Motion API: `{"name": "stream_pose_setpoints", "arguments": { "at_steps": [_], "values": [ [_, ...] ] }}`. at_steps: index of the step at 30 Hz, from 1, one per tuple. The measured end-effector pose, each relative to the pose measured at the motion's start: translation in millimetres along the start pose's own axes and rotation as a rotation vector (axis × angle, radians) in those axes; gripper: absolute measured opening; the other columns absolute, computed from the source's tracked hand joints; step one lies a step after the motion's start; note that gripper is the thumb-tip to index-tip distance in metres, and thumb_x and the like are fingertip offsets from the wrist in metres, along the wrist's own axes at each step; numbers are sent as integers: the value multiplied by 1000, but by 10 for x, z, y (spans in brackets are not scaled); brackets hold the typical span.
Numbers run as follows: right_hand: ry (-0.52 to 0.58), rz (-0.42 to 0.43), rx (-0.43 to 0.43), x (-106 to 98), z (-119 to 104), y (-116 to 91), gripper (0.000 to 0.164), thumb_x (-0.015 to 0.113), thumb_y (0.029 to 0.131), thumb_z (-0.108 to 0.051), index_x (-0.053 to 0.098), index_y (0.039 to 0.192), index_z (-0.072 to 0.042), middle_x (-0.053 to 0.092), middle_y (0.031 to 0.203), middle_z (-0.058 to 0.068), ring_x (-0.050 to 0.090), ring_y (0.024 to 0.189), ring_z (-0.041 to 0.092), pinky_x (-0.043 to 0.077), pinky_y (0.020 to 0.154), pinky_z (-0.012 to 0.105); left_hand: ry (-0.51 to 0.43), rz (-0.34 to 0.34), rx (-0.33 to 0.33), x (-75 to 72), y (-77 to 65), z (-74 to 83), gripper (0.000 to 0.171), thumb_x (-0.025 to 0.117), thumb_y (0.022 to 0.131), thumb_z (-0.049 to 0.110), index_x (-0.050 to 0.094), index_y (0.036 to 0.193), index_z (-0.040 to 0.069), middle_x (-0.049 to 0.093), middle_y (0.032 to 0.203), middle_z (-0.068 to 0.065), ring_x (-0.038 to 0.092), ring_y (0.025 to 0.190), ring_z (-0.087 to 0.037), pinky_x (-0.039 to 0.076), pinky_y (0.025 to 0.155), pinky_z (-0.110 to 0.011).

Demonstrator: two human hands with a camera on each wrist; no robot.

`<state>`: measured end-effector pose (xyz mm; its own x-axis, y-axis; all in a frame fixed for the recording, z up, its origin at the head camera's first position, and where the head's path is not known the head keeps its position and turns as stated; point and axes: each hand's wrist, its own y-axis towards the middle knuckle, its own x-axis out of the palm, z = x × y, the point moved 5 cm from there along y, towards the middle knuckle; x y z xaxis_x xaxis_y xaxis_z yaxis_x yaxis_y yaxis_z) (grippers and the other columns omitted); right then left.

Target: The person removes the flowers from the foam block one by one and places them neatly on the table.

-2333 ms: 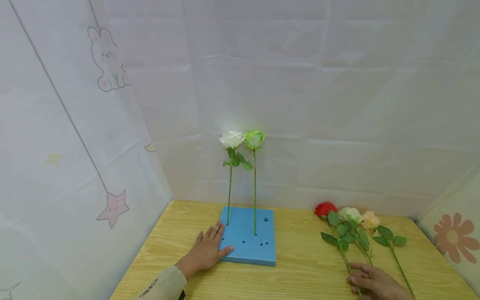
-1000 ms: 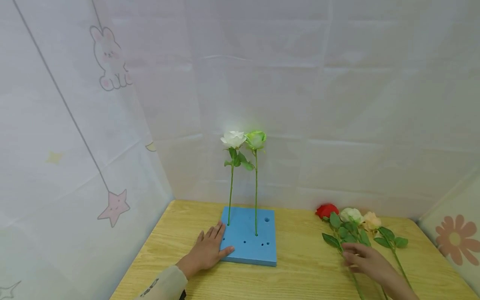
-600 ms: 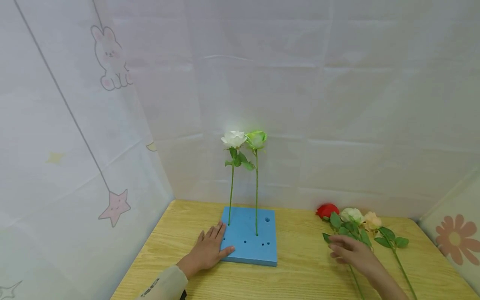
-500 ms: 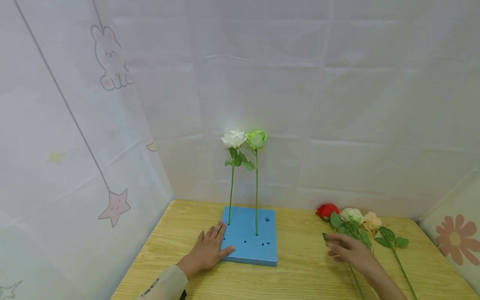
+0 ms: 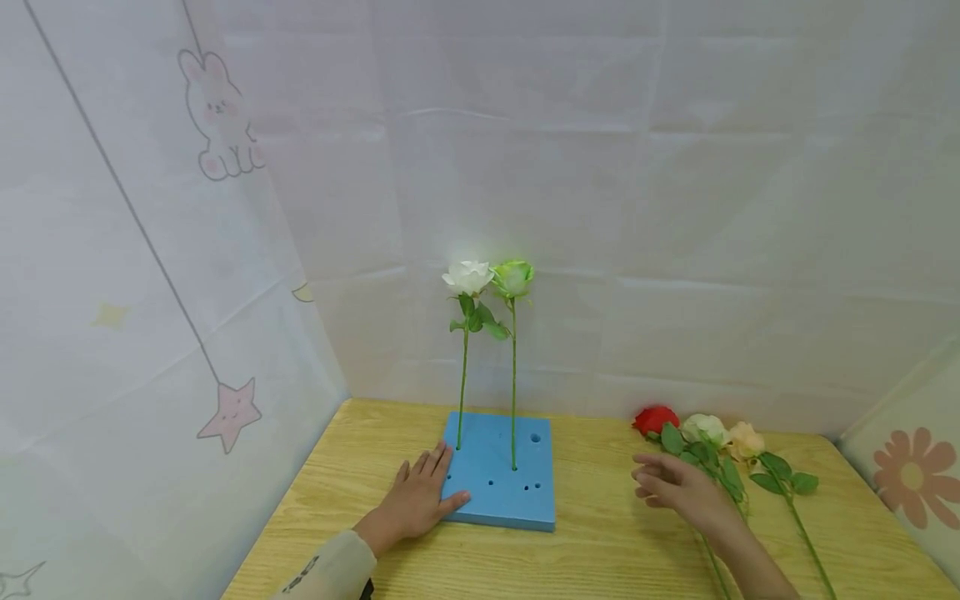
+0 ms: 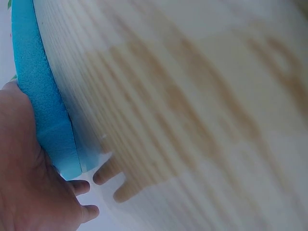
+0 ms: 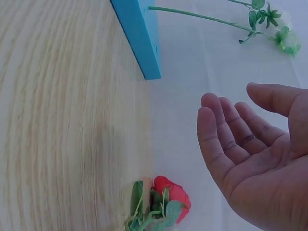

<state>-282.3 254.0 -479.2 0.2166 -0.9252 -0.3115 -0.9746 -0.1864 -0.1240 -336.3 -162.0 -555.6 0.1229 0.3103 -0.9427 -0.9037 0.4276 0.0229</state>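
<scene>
My left hand point(image 5: 412, 502) rests on the left edge of a blue foam block point(image 5: 498, 500), its fingers spread and its thumb on the top face. In the left wrist view that hand point(image 6: 33, 168) lies against the block's side point(image 6: 43, 91). Upright in the block stand a white rose point(image 5: 468, 277) and a green rose point(image 5: 513, 278). My right hand point(image 5: 686, 496) hovers over the table, holding nothing, its fingers relaxed. Partly behind it lie a red rose point(image 5: 656, 420) and a pale cream rose point(image 5: 705, 428). A peach rose point(image 5: 746, 442) lies further right.
Several small holes show in the block's top, such as one larger hole point(image 5: 535, 438) at its back right. The wooden table point(image 5: 600, 533) ends at a white cloth backdrop point(image 5: 570, 350). A patterned cloth point(image 5: 135, 350) hangs at the left.
My right hand has let go of the red rose's stem, then risen and moved left, away from the lying roses. The left hand has stayed on the block.
</scene>
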Motion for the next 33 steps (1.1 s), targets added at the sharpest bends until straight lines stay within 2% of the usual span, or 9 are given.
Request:
{"name": "stream_pose_setpoints", "arguments": {
  "at_steps": [10, 14, 18, 22, 28, 33],
  "values": [
    [12, -18, -71, 92, -91, 100, 58, 63, 102, -30, 46, 147, 4, 65, 119, 14, 68, 108, 34, 57, 91, 43, -12, -25, -15, -27, -9, 14, 94, 36, 98, 74, 17, 164, 9, 12, 169, -14, 22, 151, -45, 17, 113, -73],
    [15, 3, -69, 132, -100, 146, 58, 65, 101, -31, 48, 146, 2, 64, 118, 14, 68, 107, 32, 58, 90, 40, -3, -25, -16, -26, -4, 11, 93, 35, 99, 73, 17, 164, 9, 13, 169, -14, 22, 151, -45, 19, 113, -72],
    [22, 10, -67, 176, -118, 186, 57, 65, 101, -31, 50, 145, 1, 64, 118, 15, 68, 107, 33, 57, 91, 43, -3, -31, -20, -33, -3, 13, 93, 35, 99, 73, 17, 164, 9, 13, 169, -14, 22, 151, -45, 19, 114, -72],
    [30, 6, -72, 212, -152, 219, 58, 66, 101, -31, 49, 146, 1, 63, 119, 14, 69, 105, 29, 57, 91, 43, 1, -27, -15, -41, -13, 21, 95, 33, 98, 75, 17, 164, 8, 13, 169, -15, 22, 151, -45, 19, 113, -72],
    [42, -7, -99, 269, -224, 268, 57, 65, 102, -28, 47, 147, 3, 64, 120, 16, 69, 106, 31, 57, 91, 43, -10, -11, -3, -48, -29, 37, 91, 39, 100, 69, 19, 163, 6, 15, 168, -17, 22, 150, -47, 18, 112, -74],
    [54, 3, -97, 316, -248, 319, 58, 66, 101, -29, 48, 147, 1, 64, 121, 15, 68, 107, 32, 57, 92, 44, -6, -5, 1, -59, -34, 44, 91, 38, 100, 70, 19, 163, 6, 15, 168, -17, 22, 150, -47, 18, 112, -74]
  ]
}}
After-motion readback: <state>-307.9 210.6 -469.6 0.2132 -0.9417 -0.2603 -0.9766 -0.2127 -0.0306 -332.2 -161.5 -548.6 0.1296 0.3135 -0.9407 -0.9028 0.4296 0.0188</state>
